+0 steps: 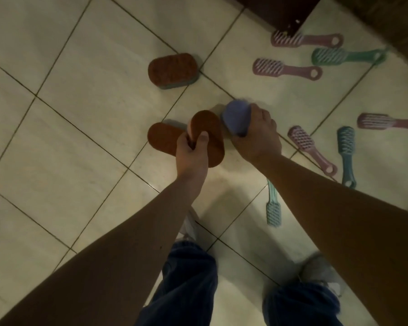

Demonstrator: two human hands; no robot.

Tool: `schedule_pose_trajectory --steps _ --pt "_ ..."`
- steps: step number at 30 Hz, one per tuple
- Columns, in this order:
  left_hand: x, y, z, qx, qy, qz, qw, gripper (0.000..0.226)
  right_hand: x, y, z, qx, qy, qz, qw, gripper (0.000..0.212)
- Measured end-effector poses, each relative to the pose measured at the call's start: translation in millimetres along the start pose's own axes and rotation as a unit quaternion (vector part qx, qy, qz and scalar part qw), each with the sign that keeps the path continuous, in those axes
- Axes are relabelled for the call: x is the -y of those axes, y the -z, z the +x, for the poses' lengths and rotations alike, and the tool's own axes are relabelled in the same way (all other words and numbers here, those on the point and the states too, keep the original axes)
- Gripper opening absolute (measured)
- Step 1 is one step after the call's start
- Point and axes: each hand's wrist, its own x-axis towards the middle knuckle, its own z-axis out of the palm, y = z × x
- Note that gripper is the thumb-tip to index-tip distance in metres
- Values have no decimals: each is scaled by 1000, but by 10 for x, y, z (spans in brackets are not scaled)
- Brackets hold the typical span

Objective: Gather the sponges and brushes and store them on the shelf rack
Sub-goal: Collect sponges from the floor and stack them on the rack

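Two hands: both are occupied and reach down over the tiled floor.
Left hand: thumb and fingers are curled round a brown-faced sponge, held on edge. A second brown sponge overlaps it on the left. Whether that one is also in the grip or lies on the floor cannot be told.
Right hand: the fingers are wrapped over a blue sponge, which is blurred. Whether it touches the floor is unclear.
Loose sponge: it lies flat, brown face up, well ahead of both hands and towards the left. Its long axis runs nearly across the view, and the left hand is the nearer.
Nearest brushes: a pink brush and a teal brush lie just right of the right forearm, handles pointing back towards the person. A pale green brush is partly hidden under that forearm.
Farther brushes: four more lie to the right and ahead.
Shelf rack: not in view.
Judgement: sponge gathering is under way. The loose sponge probably falls to the left hand, which is already full, so a regrip or a stacked hold looks necessary.
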Motion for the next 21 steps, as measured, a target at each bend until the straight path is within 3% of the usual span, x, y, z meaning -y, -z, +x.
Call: schedule_pose_trajectory --steps 3,5,7,10,21 --pt "-53 27 -249 -4 -1 2 1000 39 57 205 -236 46 -57 120 990 73" --pt "-133 27 -463 -11 6 2 1000 41 118 400 -422 45 -90 218 971 53" --pt "-258 13 -708 -22 12 0 1000 43 195 653 -632 26 -133 313 940 32" --pt "-499 -27 -1099 -21 9 9 1000 46 338 1086 -945 17 -216 427 878 19" --pt "-1659 -82 -2688 2 -54 42 998 43 849 2854 -2050 -22 -234 475 848 21"
